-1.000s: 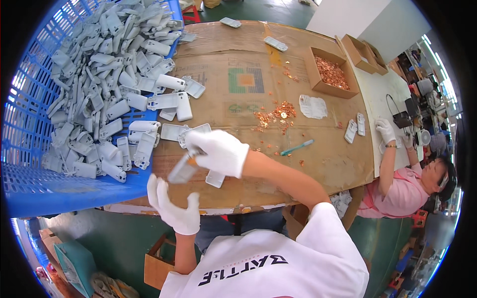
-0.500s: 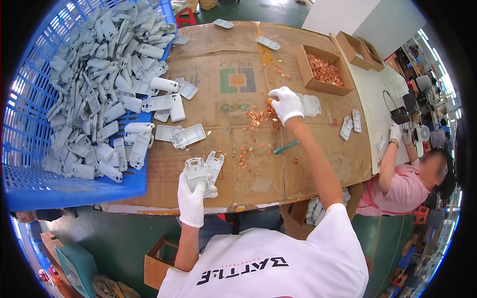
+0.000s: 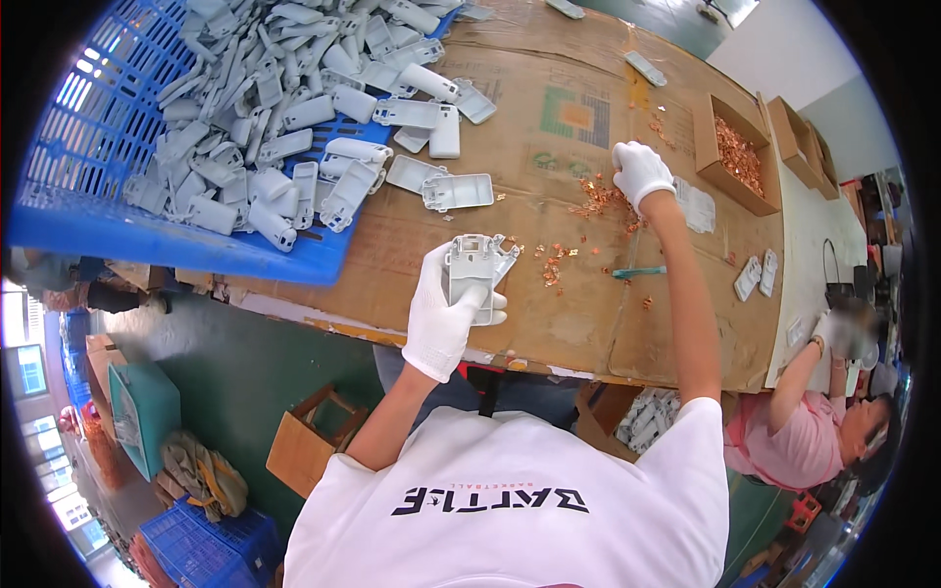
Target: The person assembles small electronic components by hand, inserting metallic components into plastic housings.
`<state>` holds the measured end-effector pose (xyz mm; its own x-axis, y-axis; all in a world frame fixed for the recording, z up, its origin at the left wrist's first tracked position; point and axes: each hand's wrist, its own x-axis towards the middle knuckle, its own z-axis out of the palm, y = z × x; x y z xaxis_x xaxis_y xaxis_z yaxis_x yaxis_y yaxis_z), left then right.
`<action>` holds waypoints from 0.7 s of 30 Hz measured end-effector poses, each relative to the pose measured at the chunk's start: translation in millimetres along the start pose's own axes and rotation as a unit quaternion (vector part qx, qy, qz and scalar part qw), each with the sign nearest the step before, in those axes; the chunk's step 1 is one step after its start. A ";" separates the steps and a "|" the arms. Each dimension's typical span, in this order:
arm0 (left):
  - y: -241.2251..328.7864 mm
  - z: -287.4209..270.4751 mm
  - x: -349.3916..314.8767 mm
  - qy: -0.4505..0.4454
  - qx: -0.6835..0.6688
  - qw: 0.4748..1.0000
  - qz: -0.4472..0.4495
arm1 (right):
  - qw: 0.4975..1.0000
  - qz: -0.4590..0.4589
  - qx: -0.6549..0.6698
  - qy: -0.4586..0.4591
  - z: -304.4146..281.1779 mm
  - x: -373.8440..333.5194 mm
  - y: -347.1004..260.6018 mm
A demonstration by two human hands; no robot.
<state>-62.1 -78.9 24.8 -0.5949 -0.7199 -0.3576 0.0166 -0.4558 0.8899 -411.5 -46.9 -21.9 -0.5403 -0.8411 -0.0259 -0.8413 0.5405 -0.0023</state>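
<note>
Left hand (image 3: 443, 318), white-gloved, is gripping a grey plastic housing (image 3: 472, 272) over the near edge of the cardboard-covered table (image 3: 588, 323). Fingers are wrapping it from below and the thumb is pressing across its lower face. The housing is standing roughly upright in the view, long axis running away from the body, open ribbed side facing the camera.

Right hand (image 3: 640, 171), also gloved, is reaching out at full arm's length, fingertips curling down onto the scatter of small copper pieces (image 3: 594, 199). Whether it is pinching one is not possible to tell, since the glove is hiding the tips.

The copper scatter is lying forward and to the right of the held housing, well apart from the left hand, directly under the right. More copper bits (image 3: 551, 265) are lying just right of the housing.

Further out: a teal pen (image 3: 639, 271), a cardboard box of copper parts (image 3: 735, 157), a blue crate (image 3: 118, 186) spilling grey housings. A co-worker in pink (image 3: 804, 446) is sitting at the right.
</note>
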 end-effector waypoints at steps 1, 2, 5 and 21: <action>-1.9 -0.9 -1.2 0.007 0.004 1.000 0.007 | 1.000 -0.002 -0.016 -0.024 -1.6 1.4 -3.2; -1.4 -0.1 -3.0 0.010 0.004 1.000 0.010 | 1.000 -0.006 -0.016 -0.022 -2.5 1.1 -3.5; -0.8 4.5 -6.5 0.011 0.004 1.000 0.014 | 0.998 0.021 0.056 -0.008 1.6 -7.5 5.5; -29.2 0.5 -27.7 0.137 0.192 0.926 0.293 | 0.842 -0.163 0.418 0.298 -52.6 -181.6 -210.4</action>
<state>-46.5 -45.4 8.8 -0.3464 -0.9148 0.2078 -0.0457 0.2377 0.9703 -137.1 -9.0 35.9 -0.4040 -0.6735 0.6190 -0.7759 -0.1060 -0.6218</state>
